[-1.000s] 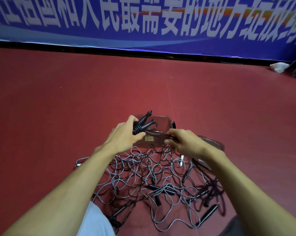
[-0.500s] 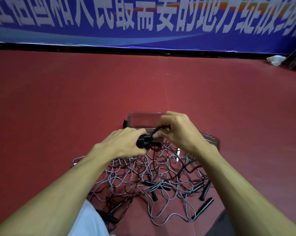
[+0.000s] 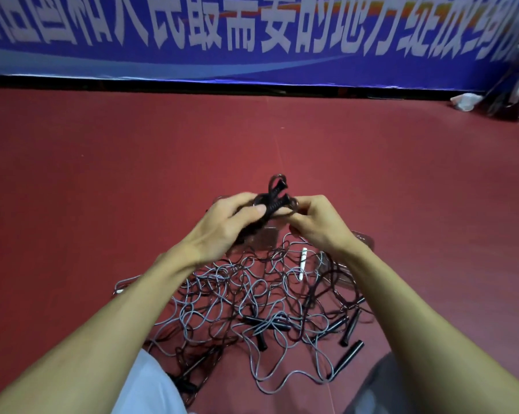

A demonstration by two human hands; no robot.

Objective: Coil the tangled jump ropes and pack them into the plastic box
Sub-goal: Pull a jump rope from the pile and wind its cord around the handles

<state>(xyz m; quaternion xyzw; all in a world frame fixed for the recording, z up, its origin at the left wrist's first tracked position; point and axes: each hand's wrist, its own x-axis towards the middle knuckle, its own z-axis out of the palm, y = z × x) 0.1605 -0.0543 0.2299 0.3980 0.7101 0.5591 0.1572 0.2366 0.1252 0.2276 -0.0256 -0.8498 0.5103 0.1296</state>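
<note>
My left hand [image 3: 225, 222] grips the two black handles of a coiled jump rope [image 3: 274, 195], which stick up above my fingers. My right hand [image 3: 315, 219] pinches the dark cord of that same rope against the handles. Both hands hover above the clear plastic box [image 3: 267, 239], which they mostly hide. On the red floor below lies a tangle of grey and dark jump ropes [image 3: 246, 297] with several black handles [image 3: 346, 357] and one white handle [image 3: 302, 264].
A clear lid [image 3: 364, 239] lies to the right of the box, partly behind my right wrist. A blue banner wall [image 3: 252, 40] closes off the far side. A white bag and dark gear [image 3: 467, 101] sit at the far right corner.
The handles have swung from pointing sideways to pointing upward. My right hand has come down from above the bundle to pinch the cord at its right side. Both hands rose slightly.
</note>
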